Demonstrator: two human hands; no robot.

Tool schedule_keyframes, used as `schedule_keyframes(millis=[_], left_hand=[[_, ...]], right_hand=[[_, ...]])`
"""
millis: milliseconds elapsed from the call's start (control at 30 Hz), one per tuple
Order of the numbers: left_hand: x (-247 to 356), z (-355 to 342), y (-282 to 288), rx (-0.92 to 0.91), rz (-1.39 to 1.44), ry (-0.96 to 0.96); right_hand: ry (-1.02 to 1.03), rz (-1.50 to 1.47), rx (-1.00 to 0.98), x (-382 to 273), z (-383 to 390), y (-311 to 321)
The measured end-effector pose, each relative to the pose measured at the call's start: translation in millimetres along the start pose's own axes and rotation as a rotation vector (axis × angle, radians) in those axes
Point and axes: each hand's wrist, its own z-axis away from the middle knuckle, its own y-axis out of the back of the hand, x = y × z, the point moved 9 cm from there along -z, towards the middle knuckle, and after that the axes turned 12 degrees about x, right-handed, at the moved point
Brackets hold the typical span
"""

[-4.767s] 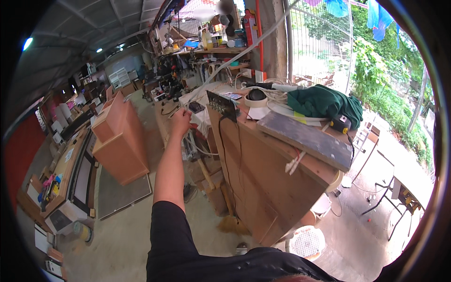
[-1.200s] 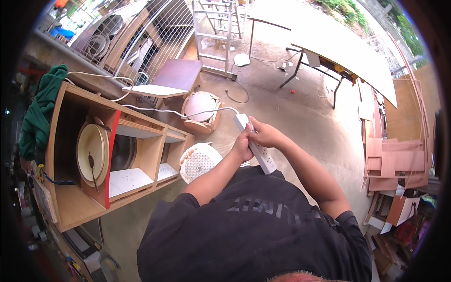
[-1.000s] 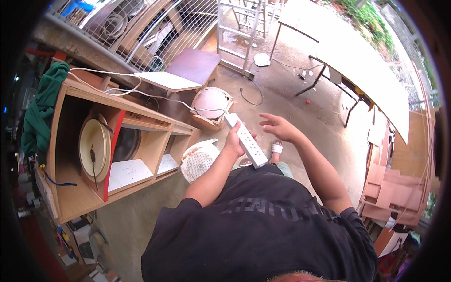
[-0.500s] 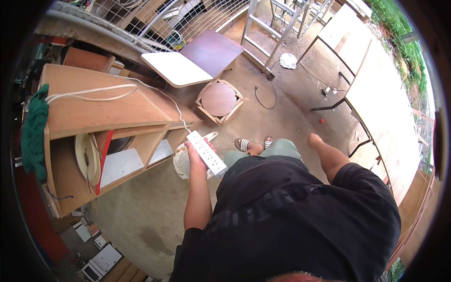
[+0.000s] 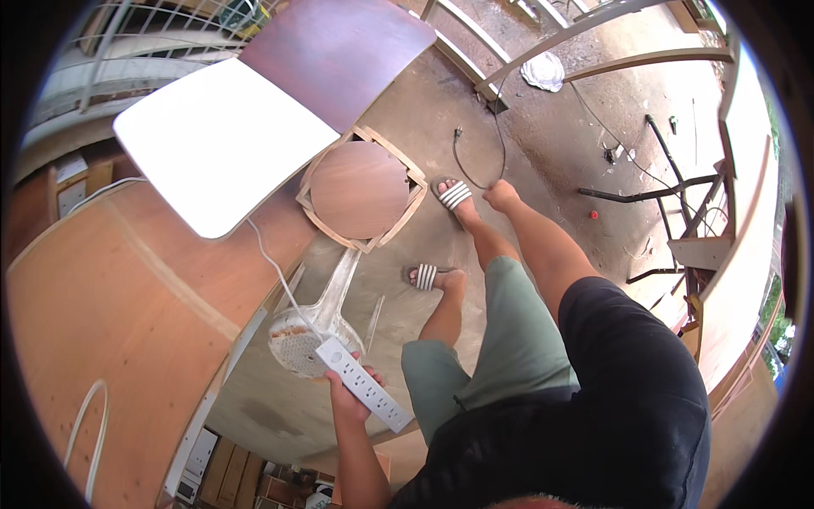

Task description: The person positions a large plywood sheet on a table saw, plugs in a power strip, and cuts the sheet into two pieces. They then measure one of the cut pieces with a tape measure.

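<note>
A white power strip (image 5: 365, 384) with a row of sockets lies in my left hand (image 5: 348, 394), the fingers closed around its sides. Its white cord runs up past the edge of the wooden cabinet. Out ahead, my right hand (image 5: 502, 196) is reached low with its fingers closed at the bend of a black power cord (image 5: 504, 140). That cord's plug (image 5: 458, 133) hangs or lies just left of the hand. Beneath the power strip is a dirty white stool-like piece (image 5: 292, 343) with a perforated round seat.
A wooden stool (image 5: 359, 188) stands ahead, beside a white board (image 5: 225, 144) and a brown panel (image 5: 339, 51). The wooden cabinet top (image 5: 127, 271) fills the left. Black metal legs (image 5: 644, 193) and a tabletop edge stand at right. A red cap (image 5: 593, 215) lies on the floor.
I have stepped and leaned forward. My right hand has moved from beside my leg out to the black cord. The power strip has stayed in my left hand.
</note>
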Motion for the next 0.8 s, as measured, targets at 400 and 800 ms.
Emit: schedule_keyframes(millis=[400, 800], left_hand=[[-34.1, -125.1, -70.5, -0.114, 0.297, -0.009], [-27.6, -146.7, -103.5, -0.145, 0.335, -0.064]], right_hand=[[-0.274, 0.021, 0.088, -27.7, -247.6, -161.9], [-0.309, -0.047, -0.029, -21.4, -253.8, -200.3]])
